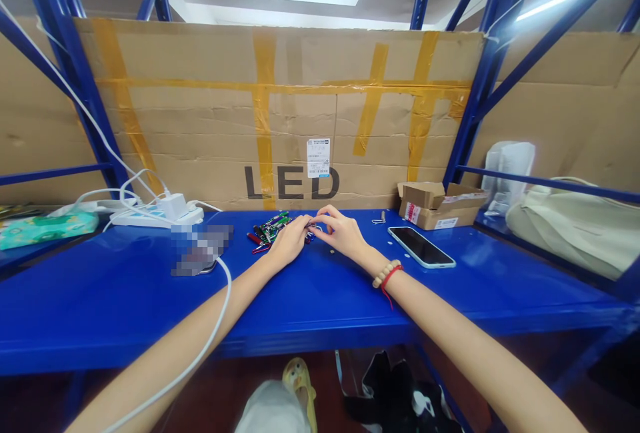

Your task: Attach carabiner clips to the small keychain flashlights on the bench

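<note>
My left hand (291, 241) and my right hand (341, 230) meet over the middle of the blue shelf top (320, 300). Thumb and fingertips of the right hand pinch at a small dark piece held against the left hand's fingers; its kind is hidden by the fingers. The left fingers are closed around that spot. Just left of and behind the left hand lies a pile of small, slim, shiny pieces (270, 228) in red, green, black and silver, partly covered by the hand. A beaded bracelet and red string circle the right wrist.
Right of my hands lie a phone (421, 247), a small silver clip-like piece (381, 218) and an open cardboard box (440, 205). On the left sit a power strip (165, 214) and a blurred-out object (203, 250); a white cable (227, 300) crosses my left forearm. Cardboard (210, 133) stands behind.
</note>
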### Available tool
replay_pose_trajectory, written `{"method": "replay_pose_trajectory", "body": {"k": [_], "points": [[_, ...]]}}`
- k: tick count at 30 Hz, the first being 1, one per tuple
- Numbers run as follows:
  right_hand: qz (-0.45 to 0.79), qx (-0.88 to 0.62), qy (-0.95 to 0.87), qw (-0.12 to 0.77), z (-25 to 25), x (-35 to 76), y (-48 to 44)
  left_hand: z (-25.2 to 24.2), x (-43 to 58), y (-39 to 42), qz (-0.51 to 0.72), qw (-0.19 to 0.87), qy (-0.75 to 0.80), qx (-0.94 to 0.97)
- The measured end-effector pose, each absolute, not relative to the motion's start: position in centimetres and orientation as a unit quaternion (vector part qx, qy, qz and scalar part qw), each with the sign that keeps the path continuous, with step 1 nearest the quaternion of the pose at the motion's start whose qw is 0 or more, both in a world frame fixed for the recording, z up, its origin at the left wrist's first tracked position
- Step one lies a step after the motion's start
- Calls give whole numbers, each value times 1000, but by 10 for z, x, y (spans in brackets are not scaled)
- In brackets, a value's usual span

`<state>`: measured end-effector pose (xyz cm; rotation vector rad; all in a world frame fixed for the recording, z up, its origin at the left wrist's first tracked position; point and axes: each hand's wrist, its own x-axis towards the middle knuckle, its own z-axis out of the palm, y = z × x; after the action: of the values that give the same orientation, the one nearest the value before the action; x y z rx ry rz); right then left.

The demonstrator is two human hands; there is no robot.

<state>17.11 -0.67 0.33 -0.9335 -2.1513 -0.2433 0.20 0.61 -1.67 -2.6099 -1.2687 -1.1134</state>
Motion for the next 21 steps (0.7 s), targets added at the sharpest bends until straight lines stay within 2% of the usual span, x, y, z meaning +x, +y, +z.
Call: {"method": "replay_pose_trajectory", "body": {"k": [5, 12, 21], "points": [[-68, -420, -816, 392, 10, 178, -7, -10, 6, -2, -347, 56, -472, -809], [-30, -538, -801, 261, 14, 199, 3, -2, 10, -10, -297, 103, -516, -797], [60, -549, -816, 171, 12, 203, 8, -4, 13, -10, -260, 152, -513, -804]]}}
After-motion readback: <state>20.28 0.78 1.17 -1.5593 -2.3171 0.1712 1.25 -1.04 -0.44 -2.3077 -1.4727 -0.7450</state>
